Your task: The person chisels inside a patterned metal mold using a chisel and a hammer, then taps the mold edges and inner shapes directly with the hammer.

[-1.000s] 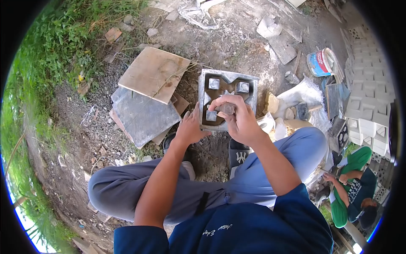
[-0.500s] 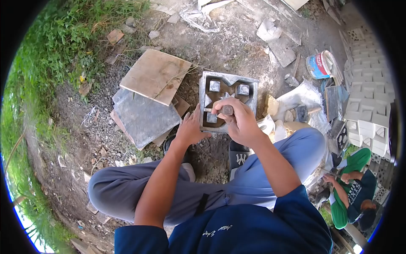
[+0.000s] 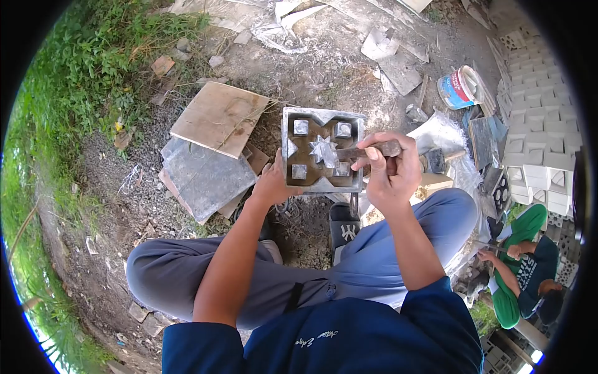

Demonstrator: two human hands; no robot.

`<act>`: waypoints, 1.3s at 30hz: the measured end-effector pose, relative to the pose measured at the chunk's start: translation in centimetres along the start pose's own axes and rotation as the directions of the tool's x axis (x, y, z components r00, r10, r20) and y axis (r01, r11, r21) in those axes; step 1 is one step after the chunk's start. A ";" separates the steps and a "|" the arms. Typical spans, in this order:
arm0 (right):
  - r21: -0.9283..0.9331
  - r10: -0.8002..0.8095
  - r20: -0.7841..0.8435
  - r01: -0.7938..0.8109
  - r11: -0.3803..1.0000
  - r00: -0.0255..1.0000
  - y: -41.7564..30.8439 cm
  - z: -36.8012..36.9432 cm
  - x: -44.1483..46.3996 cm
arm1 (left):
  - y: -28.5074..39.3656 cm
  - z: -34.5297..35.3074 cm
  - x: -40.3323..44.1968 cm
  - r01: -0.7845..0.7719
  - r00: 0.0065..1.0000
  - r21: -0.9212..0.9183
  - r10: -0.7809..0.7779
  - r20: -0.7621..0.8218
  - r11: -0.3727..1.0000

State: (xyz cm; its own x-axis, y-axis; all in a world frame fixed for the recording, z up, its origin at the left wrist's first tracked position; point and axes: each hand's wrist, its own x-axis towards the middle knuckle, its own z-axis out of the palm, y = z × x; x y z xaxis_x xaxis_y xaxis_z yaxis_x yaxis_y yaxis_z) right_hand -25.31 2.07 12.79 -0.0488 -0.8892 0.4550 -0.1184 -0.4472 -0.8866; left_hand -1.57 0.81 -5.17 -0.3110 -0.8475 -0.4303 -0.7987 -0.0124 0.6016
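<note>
A square grey block mould [image 3: 288,177] with raised square posts and a star-shaped piece [image 3: 322,151] in its middle sits in front of my legs. My left hand [image 3: 272,184] is closed on the mould's lower left side, its fingertips partly hidden. In my right hand [image 3: 397,171] is a small hand tool with a brown handle [image 3: 387,148], held over the mould's right edge. Its narrow end points left toward the star; I cannot make out its exact tip.
Left of the mould lie stacked flat boards [image 3: 219,118]. Toward the right are a paint bucket [image 3: 458,88], a hammer [image 3: 436,160] on pale plastic sacking [image 3: 439,134], and stacked pale blocks [image 3: 539,131]. Another person [image 3: 526,271] sits at the lower right.
My right hand has moved right from above the mould's lower middle, and the tool has swung from upright to lying sideways. The mould appears slightly turned and raised, with my left hand at its side.
</note>
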 end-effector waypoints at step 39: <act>-0.346 0.064 0.188 0.005 0.938 0.980 6.4 1.6 -3.1 | 1.6 -0.4 -0.6 0.113 0.992 -0.066 -0.109 0.062 0.991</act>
State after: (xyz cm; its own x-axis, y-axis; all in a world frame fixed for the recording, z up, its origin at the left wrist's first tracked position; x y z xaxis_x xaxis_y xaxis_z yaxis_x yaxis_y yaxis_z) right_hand -24.31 1.76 5.58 0.1315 -0.9184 0.3732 -0.4548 -0.3904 -0.8005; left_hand -2.39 1.11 -3.64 -0.2536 -0.8063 -0.5344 -0.7932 -0.1428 0.5920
